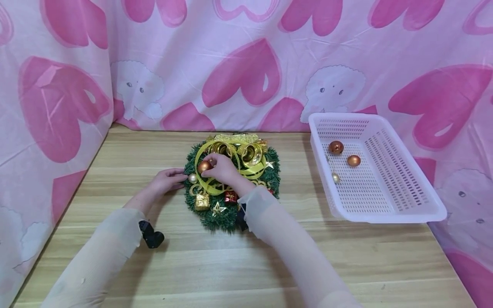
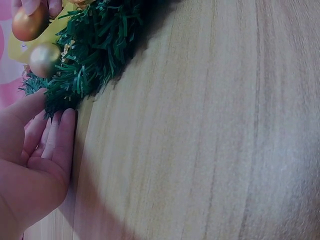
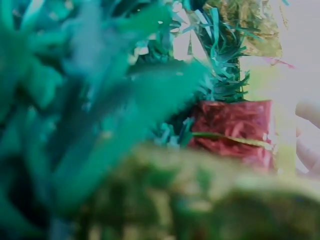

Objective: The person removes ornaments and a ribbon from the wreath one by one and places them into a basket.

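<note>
A green tinsel wreath (image 1: 227, 218) lies on the table, decorated with gold bells (image 1: 252, 155), a gold ribbon (image 1: 209, 188), small gift boxes (image 1: 202, 202) and stars (image 1: 218, 209). My right hand (image 1: 223, 170) reaches over its upper left part and pinches a copper bauble (image 1: 204, 167). Just below that sits a pale pearly bauble (image 2: 45, 60) at the wreath's left side. At this same edge, my left hand (image 1: 164, 182) has its fairly straight fingertips against the tinsel. Close up in the right wrist view are a red gift box (image 3: 232, 130) and blurred tinsel.
To the right stands a white slotted basket (image 1: 396, 217). Inside it are a shiny brown bauble (image 1: 336, 147), a copper bauble (image 1: 353, 161) and a small pale gold one (image 1: 336, 178). A pink heart-patterned cloth (image 1: 185, 64) borders the wooden table (image 1: 192, 265) at the back and sides.
</note>
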